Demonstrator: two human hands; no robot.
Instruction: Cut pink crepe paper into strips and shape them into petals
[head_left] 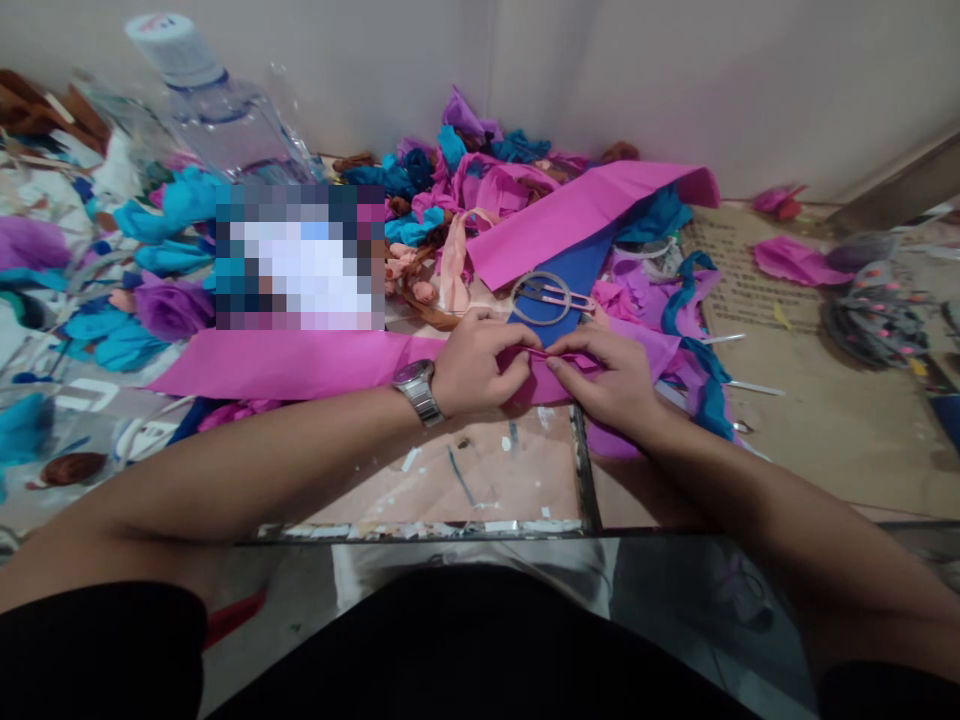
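My left hand [480, 365], with a metal watch [420, 390] on its wrist, pinches the edge of a pink crepe paper strip [300, 362]. My right hand [611, 375] grips the same edge close beside it, thumb and fingers closed. Between the two hands the edge looks folded or rolled into a thin line. Just beyond the fingertips, a grey ring [541, 298] and a narrow looped piece lie on blue paper [577, 275]. Another pink sheet [592, 215] extends behind them.
A clear bottle with a white cap [176, 50] stands at the back left. Teal and purple paper flowers [172, 305] crowd the left side. Brown cardboard [810, 420] covers the right, with a dark netted bundle [870, 315]. The table's front edge [450, 532] runs before me.
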